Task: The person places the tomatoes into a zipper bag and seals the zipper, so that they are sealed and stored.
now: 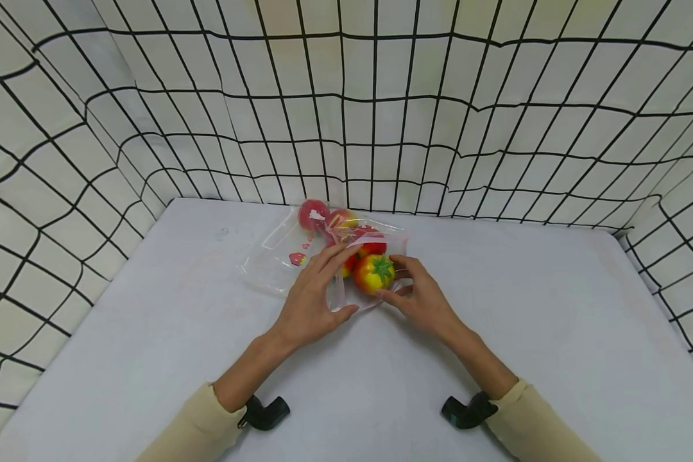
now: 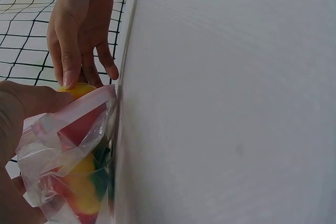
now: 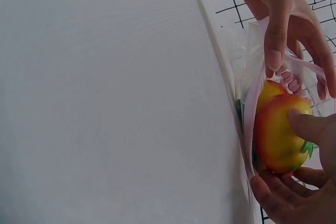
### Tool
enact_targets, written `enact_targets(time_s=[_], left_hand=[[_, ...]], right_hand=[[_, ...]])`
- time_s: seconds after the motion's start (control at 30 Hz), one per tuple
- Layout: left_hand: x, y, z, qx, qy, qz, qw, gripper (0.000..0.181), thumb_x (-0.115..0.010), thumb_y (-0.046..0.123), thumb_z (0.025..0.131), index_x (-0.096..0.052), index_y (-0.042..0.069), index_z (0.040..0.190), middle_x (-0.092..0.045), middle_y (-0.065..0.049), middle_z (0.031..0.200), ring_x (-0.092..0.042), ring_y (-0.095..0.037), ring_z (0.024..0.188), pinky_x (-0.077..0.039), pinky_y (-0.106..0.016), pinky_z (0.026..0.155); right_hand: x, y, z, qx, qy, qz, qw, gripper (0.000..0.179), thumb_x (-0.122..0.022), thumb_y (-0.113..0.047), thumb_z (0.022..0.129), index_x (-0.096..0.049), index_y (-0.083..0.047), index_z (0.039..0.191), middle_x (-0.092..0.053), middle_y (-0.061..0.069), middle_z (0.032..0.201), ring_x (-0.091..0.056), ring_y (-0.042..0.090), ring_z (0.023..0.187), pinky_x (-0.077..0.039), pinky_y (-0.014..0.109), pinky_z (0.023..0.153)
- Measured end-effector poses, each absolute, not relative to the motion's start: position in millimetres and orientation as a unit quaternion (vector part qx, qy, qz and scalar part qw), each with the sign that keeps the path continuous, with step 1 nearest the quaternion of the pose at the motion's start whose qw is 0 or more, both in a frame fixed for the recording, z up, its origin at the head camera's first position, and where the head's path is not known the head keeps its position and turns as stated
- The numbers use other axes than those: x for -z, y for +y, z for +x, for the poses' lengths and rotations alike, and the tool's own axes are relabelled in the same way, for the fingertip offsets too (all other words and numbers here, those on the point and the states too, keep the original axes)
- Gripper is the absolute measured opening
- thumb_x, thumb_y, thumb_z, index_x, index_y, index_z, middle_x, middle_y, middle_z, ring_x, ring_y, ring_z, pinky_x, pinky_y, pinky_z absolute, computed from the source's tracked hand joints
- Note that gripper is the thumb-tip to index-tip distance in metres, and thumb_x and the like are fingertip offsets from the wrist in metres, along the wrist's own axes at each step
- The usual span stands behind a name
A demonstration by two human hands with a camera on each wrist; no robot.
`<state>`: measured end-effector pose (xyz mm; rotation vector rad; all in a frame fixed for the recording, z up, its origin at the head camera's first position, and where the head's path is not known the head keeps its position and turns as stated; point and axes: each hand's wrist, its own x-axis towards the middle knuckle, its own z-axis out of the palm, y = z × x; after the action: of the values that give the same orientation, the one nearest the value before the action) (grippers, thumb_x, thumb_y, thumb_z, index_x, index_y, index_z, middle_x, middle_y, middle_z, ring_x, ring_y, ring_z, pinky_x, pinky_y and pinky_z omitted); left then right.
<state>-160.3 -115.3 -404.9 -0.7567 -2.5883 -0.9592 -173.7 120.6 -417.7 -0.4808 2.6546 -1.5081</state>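
Note:
My right hand (image 1: 424, 298) holds a red and yellow toy fruit with a green star-shaped top, like a tomato (image 1: 373, 274), at the mouth of a clear zip bag (image 1: 265, 260). The thumb lies on its side, fingertips beneath it in the right wrist view. My left hand (image 1: 308, 298) spreads at the bag's mouth, the thumb by the near rim and the long fingers by the far rim. A pink strip (image 2: 79, 109) edges the mouth. Several more red and yellow toy fruits (image 1: 314, 215) lie inside the bag, partly hidden by printed plastic and my hands.
The white table (image 1: 554, 321) stretches out on both sides. A black net (image 1: 375, 99) rises in front of a pale wall at the table's far edge and along both sides. A black wrist camera (image 1: 265, 412) sits at each sleeve.

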Motion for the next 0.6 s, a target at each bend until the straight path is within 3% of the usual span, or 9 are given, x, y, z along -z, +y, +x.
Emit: enact_targets(time_s=[0.6], left_hand=[[404.5, -116.2, -159.8, 0.328, -0.895, -0.267, 0.138, 0.097, -0.094, 0.02, 0.074, -0.045, 0.022, 0.157, -0.045, -0.003, 0.161, -0.044, -0.024, 0.147, -0.048, -0.048, 0.119]], right_hand=[[416.5, 112.5, -179.9, 0.473, 0.865, -0.166, 0.024, 0.068, -0.083, -0.017, 0.089, -0.052, -0.006, 0.148, -0.062, 0.014, 0.142, -0.063, 0.031, 0.122, -0.059, 0.047, 0.102]])
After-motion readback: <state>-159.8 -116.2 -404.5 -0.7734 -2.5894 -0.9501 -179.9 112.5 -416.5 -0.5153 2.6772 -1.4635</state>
